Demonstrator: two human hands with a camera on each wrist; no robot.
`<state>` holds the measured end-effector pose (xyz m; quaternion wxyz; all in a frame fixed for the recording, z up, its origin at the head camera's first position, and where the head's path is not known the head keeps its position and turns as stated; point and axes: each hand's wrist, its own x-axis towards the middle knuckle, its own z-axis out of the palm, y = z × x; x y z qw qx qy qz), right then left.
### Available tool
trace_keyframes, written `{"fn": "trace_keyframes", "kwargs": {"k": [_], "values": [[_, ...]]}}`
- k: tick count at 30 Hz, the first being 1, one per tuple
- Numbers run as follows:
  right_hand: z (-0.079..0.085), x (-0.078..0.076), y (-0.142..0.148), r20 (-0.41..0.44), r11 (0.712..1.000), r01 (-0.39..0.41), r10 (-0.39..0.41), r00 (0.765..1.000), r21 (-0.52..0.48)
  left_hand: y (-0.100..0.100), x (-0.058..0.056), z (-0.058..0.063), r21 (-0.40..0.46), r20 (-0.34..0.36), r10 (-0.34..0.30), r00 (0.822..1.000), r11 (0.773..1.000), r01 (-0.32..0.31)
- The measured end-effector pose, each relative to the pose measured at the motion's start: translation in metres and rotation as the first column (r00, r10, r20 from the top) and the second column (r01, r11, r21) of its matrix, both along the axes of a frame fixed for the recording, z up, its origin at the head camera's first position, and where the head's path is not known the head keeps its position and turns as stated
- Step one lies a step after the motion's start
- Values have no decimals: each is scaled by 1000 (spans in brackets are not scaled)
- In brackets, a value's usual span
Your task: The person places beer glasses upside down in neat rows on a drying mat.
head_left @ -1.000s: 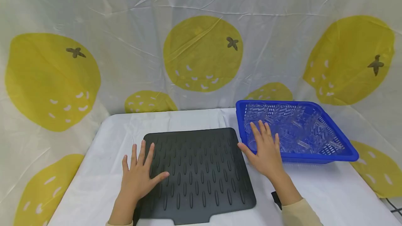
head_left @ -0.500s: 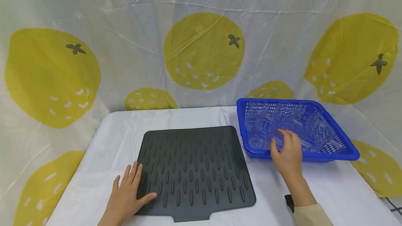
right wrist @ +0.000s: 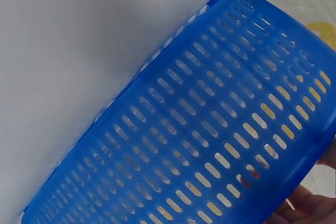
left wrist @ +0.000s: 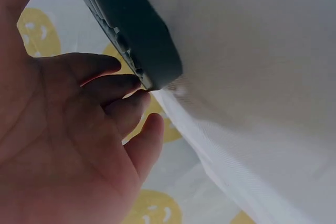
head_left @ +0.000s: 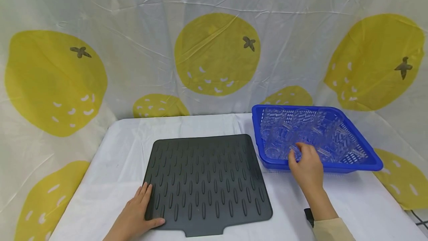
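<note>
In the head view a dark grey ridged mat (head_left: 204, 185) lies on the white-covered table. My left hand (head_left: 133, 211) rests at its near left edge, fingers fairly straight and thumb over the mat's corner. The left wrist view shows the left fingertips at the edge of the mat (left wrist: 142, 30). My right hand (head_left: 307, 168) reaches over the near rim of a blue basket (head_left: 351, 167), its fingers bent down among several clear glass cups (head_left: 311, 133). Whether it grips one is hidden. Behind the basket's slotted wall (right wrist: 184, 108), part of the right hand (right wrist: 304, 205) shows in the right wrist view.
The table (head_left: 200, 125) has a white cloth over it. Behind it hangs a white curtain (head_left: 140, 62) printed with yellow lemons. The basket stands at the back right, close to the mat's right edge.
My left hand has come down and back from above the mat to its left edge. My right hand has moved right and lower into the basket, its spread fingers now bent.
</note>
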<state>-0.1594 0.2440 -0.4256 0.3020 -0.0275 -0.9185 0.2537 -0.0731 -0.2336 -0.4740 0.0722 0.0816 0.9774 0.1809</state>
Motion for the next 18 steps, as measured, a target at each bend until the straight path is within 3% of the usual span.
{"fn": "trace_keyframes", "kwargs": {"k": [7, 18], "values": [[2, -4, 1, 148, 1000, -15, 13, 989, 14, 0, 1, -2, 27, 38, 0, 999, 1000, -1], [10, -11, 5, 275, 998, -49, 34, 961, 48, 1, 1, 0, 29, 45, 16, 999, 999, -18]]}}
